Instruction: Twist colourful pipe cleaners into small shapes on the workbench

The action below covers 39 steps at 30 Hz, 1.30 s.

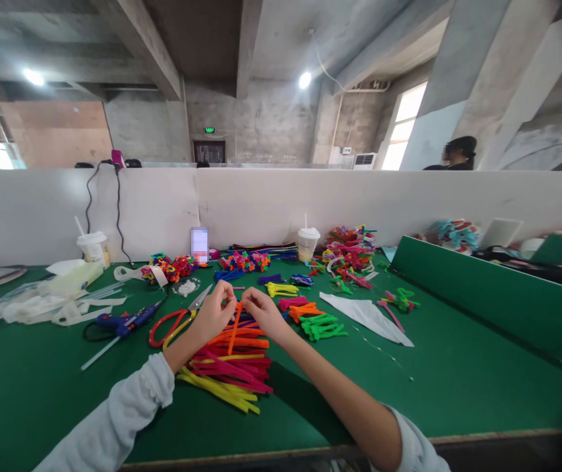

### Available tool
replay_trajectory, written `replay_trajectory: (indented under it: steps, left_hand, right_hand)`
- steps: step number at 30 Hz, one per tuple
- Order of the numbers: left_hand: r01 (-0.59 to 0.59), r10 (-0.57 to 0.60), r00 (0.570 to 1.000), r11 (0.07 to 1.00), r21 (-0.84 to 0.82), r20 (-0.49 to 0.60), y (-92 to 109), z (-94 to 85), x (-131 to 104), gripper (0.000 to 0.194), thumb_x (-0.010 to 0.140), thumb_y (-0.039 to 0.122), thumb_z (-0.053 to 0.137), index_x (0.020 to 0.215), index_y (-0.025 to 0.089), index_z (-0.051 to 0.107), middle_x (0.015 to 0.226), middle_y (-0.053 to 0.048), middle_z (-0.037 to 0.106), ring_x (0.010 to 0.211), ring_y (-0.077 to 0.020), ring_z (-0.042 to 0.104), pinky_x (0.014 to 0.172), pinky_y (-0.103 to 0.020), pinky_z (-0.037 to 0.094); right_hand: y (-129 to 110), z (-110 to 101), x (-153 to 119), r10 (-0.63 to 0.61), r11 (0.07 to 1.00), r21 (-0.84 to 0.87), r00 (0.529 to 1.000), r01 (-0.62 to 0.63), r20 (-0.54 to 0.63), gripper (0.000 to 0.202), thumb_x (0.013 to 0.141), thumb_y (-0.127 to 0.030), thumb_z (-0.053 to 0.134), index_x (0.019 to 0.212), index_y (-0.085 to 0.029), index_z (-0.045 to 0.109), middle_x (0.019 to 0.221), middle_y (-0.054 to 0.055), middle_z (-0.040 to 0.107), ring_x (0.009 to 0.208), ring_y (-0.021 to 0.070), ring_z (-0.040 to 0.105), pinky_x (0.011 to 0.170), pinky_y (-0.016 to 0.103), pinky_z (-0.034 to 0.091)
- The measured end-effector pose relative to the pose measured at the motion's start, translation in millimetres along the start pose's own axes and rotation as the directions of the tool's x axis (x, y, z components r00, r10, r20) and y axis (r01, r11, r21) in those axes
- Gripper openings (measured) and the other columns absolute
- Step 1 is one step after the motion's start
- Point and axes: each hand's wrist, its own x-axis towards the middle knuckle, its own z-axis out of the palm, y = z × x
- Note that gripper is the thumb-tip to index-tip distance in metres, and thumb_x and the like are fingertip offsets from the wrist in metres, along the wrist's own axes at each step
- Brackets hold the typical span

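My left hand [220, 307] and my right hand [261, 311] are close together over the middle of the green table, fingers pinched. Between them is an orange fuzzy stem [234, 331], its upper end at my fingertips and its lower part hanging down. Under and in front of the hands lie loose orange, pink [242, 372] and yellow stems [219, 389]. To the right rest small bundles of pink, orange and green stems [321, 326]. Red-and-yellow-handled scissors [169, 326] lie beside my left wrist, partly covered by it.
A blue glue gun [126, 321] and clear plastic wrappings [40, 300] lie left. Two lidded cups [308, 244], a propped phone [199, 245] and colourful piles [352, 252] stand behind. White cloth [367, 316] and a green divider [487, 295] are right. A person is beyond the partition.
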Motion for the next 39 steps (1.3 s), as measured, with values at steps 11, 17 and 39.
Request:
replay_trajectory:
  steps: [11, 17, 39]
  left_hand:
    - [-0.048, 0.041, 0.998, 0.987, 0.151, 0.046, -1.4, -0.6, 4.7, 0.003, 0.077, 0.018, 0.038, 0.078, 0.02, 0.036, 0.063, 0.006, 0.045, 0.048, -0.0085, 0.048, 0.049, -0.021, 0.034]
    - [-0.083, 0.073, 0.995, 0.978, 0.19, 0.063, -1.3, -1.0, 5.5, 0.002, 0.077, 0.018, 0.038, 0.077, 0.02, 0.037, 0.065, 0.005, 0.044, 0.054, -0.0099, 0.046, 0.054, -0.022, 0.035]
    - [0.04, -0.061, 0.995, 0.97, -0.24, -0.079, -15.9, -3.0, 11.0, 0.013, 0.074, 0.024, 0.048, 0.075, 0.02, 0.035, 0.063, 0.007, 0.046, 0.053, -0.0085, 0.054, 0.052, -0.022, 0.046]
  right_hand:
    - [1.0, -1.1, 0.3, -0.016, 0.998, -0.067, 1.0, 0.017, 0.02, 0.01, 0.075, -0.019, 0.042, 0.066, -0.018, 0.044, 0.061, -0.004, 0.041, 0.058, 0.0101, 0.039, 0.056, 0.022, 0.03]
    - [3.2, 2.5, 0.4, 0.023, 0.998, 0.058, 0.999, -0.025, 0.038, 0.011, 0.076, -0.023, 0.045, 0.066, -0.018, 0.044, 0.061, -0.004, 0.043, 0.057, 0.0093, 0.04, 0.055, 0.022, 0.032]
    - [2.4, 5.7, -6.6, -0.022, 0.975, -0.219, 0.997, 0.039, 0.079, 0.016, 0.08, -0.026, 0.04, 0.067, -0.017, 0.045, 0.059, -0.004, 0.038, 0.054, 0.0089, 0.033, 0.051, 0.021, 0.028]
